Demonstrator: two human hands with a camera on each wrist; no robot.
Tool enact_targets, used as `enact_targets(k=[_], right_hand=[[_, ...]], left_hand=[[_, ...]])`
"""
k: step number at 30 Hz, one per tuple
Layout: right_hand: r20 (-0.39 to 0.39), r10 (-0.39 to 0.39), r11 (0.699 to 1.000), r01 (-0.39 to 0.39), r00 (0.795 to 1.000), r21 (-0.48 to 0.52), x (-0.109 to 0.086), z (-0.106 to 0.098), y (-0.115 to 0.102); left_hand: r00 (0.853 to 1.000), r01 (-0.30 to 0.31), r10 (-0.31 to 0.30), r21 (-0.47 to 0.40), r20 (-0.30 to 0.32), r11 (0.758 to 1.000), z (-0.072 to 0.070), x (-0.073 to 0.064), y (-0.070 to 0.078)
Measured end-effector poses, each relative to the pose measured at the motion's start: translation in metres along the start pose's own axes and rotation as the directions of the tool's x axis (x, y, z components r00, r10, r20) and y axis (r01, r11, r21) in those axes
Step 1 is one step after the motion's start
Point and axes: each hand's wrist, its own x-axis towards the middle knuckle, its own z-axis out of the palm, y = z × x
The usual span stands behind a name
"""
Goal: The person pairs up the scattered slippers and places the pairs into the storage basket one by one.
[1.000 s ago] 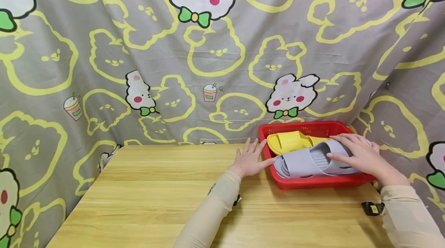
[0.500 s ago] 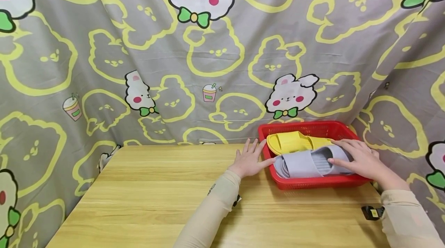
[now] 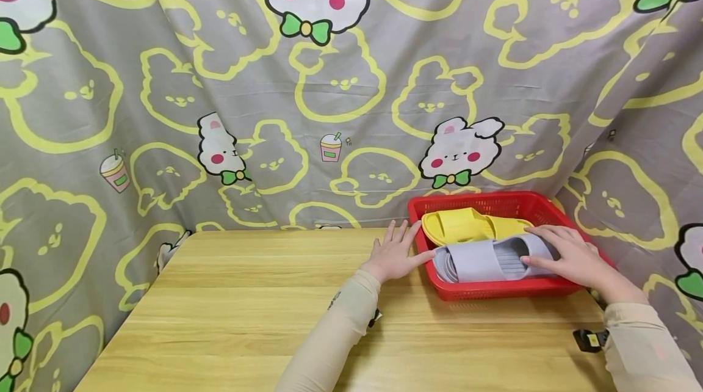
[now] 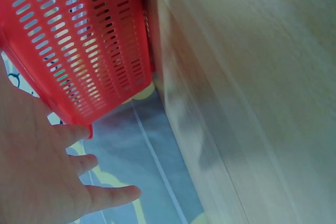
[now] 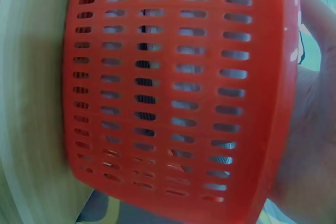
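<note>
In the head view, a red basket (image 3: 511, 287) with slotted walls stands at the table's right end. Inside lie yellow slippers (image 3: 458, 225) at the back and grey slippers (image 3: 475, 261) in front. My left hand (image 3: 392, 254) has its fingers spread at the basket's left rim, thumb by the grey slippers' left end. Over the right end of the grey slippers lies my right hand (image 3: 576, 257), thumb and fingers apart, covering that end. In the right wrist view, the basket wall (image 5: 173, 93) hides most of this hand's contact.
The wooden table (image 3: 236, 306) stretches to the left. A grey patterned curtain (image 3: 247, 99) hangs behind the table and along its sides. Straps with small black devices (image 3: 590, 340) sit near the wrists.
The right end of the grey slippers has come down slightly under my right hand, exposing more of the yellow slippers. My left hand stays at the left rim.
</note>
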Motion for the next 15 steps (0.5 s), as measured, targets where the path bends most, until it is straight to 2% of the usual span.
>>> enact_targets(k=[15], right_hand=[[0.017, -0.013, 1.0, 0.012, 1.0, 0.028, -0.0007, 0.0074, 0.008]], left_hand=[[1.0, 0.001, -0.001, -0.01, -0.012, 1.0, 0.0019, 0.0014, 0.0]])
